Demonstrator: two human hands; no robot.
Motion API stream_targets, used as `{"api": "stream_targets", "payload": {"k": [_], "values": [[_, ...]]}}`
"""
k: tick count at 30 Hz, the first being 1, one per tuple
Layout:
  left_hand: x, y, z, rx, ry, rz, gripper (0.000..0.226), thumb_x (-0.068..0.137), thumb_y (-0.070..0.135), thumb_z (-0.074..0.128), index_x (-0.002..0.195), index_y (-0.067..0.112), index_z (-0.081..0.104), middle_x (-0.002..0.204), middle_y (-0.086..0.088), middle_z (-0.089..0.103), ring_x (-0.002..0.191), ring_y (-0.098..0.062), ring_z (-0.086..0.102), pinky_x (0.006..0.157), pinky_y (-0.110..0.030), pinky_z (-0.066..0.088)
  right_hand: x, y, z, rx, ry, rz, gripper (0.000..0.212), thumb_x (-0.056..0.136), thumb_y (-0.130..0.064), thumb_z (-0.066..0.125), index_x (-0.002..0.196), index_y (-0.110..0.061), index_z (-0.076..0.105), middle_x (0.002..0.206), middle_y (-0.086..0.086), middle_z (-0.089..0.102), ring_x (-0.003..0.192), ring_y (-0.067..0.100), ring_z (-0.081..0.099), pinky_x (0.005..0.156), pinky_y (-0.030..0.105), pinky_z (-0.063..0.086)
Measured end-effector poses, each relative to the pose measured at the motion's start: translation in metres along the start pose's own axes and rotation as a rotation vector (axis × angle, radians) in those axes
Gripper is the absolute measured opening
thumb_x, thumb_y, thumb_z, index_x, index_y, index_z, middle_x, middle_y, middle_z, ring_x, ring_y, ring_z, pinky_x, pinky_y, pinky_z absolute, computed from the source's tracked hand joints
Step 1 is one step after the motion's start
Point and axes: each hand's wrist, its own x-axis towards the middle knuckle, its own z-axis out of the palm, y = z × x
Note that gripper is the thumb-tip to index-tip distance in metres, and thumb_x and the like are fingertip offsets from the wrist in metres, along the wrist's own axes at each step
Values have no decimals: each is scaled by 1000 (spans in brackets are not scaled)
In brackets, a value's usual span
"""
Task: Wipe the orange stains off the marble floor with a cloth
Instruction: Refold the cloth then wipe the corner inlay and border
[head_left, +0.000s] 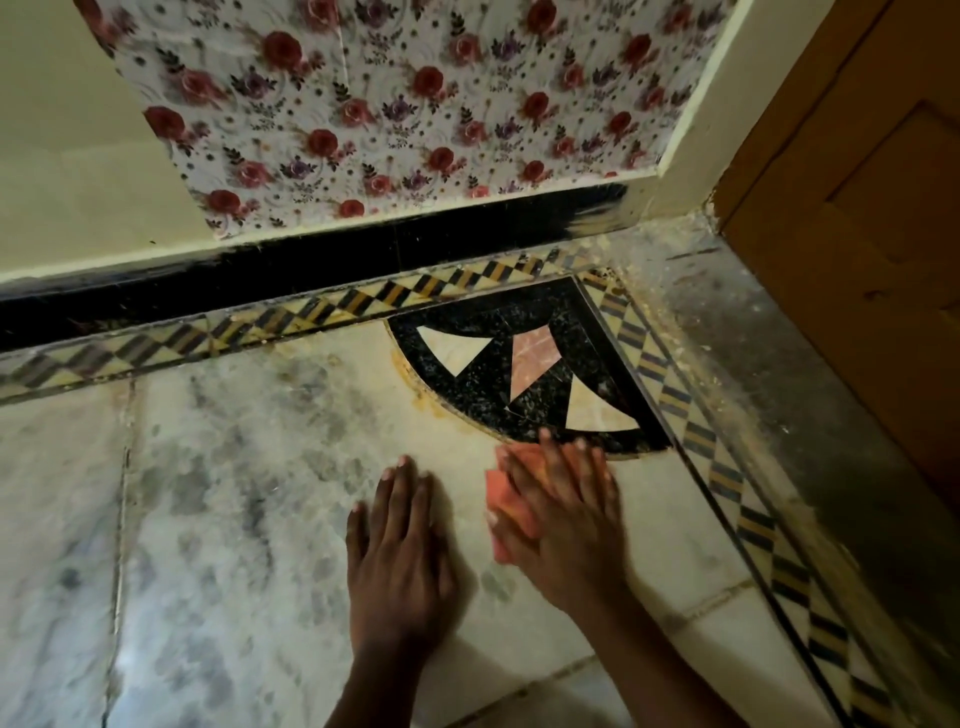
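Right hand (563, 525) flat on the orange cloth (511, 512), fingers spread and straight, pressing rather than gripping: wide grip, cloth pinned under palm and fingers. Left hand (397, 551) just beside it, also flat and wide, holding nothing, bracing on the marble floor (234, 493).

Orange stains (415, 387): a yellow-orange smear ahead and left of the right fingertips, hugging the curved edge of the black inlay (519, 374). More orange-tan residue looks to run along the checkered border (675, 395) to the right of the grip and in the corner by the wooden door (857, 208).

Risks, my read:
- Cloth is only pressed, not held. On a push stroke it could bunch or slip from under the palm, leaving bare fingers on the floor.
- The cloth is near stain colour, so a loaded face would be hard to spot and may smear onto clean marble.
- Residue in the inlay joint could survive a flat wipe; may need a fingertip edge.
- Left hand leans on what may be a damp slab, so it could slide.

Hard to tell:
- Right hand is motion-blurred, and the cloth's far edge is hidden under the fingers.
- Can't separate stain from marble veining or grime in dim light.
- Both forearms are cut off at the bottom edge of the view.
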Motion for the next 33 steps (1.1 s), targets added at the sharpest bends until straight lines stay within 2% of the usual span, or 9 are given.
{"api": "stream_targets", "payload": {"k": [7,11,15,17,20,24,28,30,33], "values": [[2,-2,2,38,-39,-3,70,96,34,43,164,18,39,178,-3,22,164,-21,23,129,-52,21,89,44,-15,89,0,586,81,89,-87,12,163,-55,8,179,5,4,161,48,-3,127,68,0],[1,-4,2,50,-36,-2,69,97,34,43,164,17,41,177,-3,24,163,-20,24,129,-53,22,130,-6,-7,70,-43,304,74,95,-80,19,163,-52,15,179,3,5,162,46,-5,127,66,-2],[1,-5,1,43,-35,10,66,99,34,40,163,16,42,176,-5,26,162,-23,27,129,-53,23,56,-24,-2,13,-16,47,68,97,-77,30,161,-56,23,177,-2,19,163,38,12,128,62,10],[2,-4,2,31,-44,-6,67,99,34,39,164,17,40,177,-4,25,163,-25,26,129,-53,22,19,-3,2,-11,-35,65,69,98,-80,25,162,-55,24,178,-3,16,162,39,13,128,62,14],[6,-1,-1,-11,-48,-18,68,99,36,34,163,16,42,176,-6,28,162,-28,29,128,-54,22,0,38,-1,-24,-55,372,84,92,-86,4,163,-47,28,177,3,16,160,42,18,126,64,18],[4,-1,-8,-63,-50,-15,68,97,34,35,161,14,45,175,-8,29,160,-30,32,126,-56,27,25,33,-9,39,-95,663,90,87,-80,2,166,-43,21,179,4,0,161,43,-1,127,66,8],[4,0,-9,-82,-73,-31,68,98,34,36,162,14,44,175,-8,28,160,-28,32,125,-58,30,31,2,-3,-30,-37,408,68,97,-68,25,159,-44,37,175,7,24,159,47,18,125,68,19],[4,-1,-6,-76,-69,-27,67,98,34,36,162,14,44,175,-8,29,160,-29,34,125,-58,31,2,-1,1,-72,-32,181,62,101,-68,29,161,-55,24,177,3,21,162,41,15,127,63,19],[4,-3,-8,-71,-83,-29,67,98,35,36,162,15,44,176,-7,27,160,-27,33,126,-57,28,-59,17,-4,-63,-62,253,69,98,-79,24,162,-56,17,178,1,15,162,38,14,128,59,18]]}}
